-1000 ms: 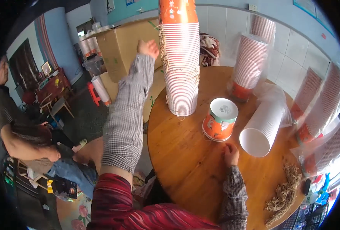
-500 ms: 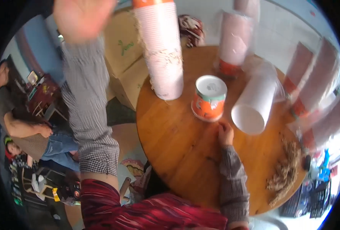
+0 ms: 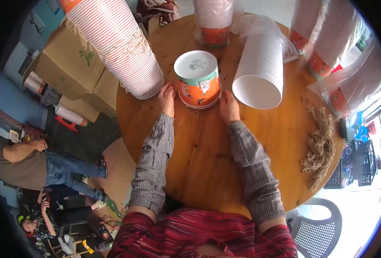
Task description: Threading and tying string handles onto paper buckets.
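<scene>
An orange and green paper bucket [image 3: 199,88] stands upside down on the round wooden table, its white base facing up. A thin string shows by its lower rim. At the left of that rim is my left hand [image 3: 167,101], fingers curled, between the bucket and a tall leaning stack of nested paper buckets [image 3: 117,51]. My right hand [image 3: 229,108] is closed against the rim's right side. What the fingers of either hand hold, if anything, is hidden. Frayed twine ends hang from the tall stack. To the right of my right hand lies a stack of white buckets [image 3: 259,69], its mouth toward me.
Plastic-wrapped bucket stacks [image 3: 214,21] stand at the back and right. A bundle of twine [image 3: 319,146] lies on the table's right side. Cardboard boxes [image 3: 72,64] are left of the table [image 3: 199,155]. Two people are at the left; a grey chair [image 3: 315,228] is at lower right.
My left hand has come down from high beside the tall stack to the bucket's left side. My right hand stays by the bucket's rim. The whole view has shifted.
</scene>
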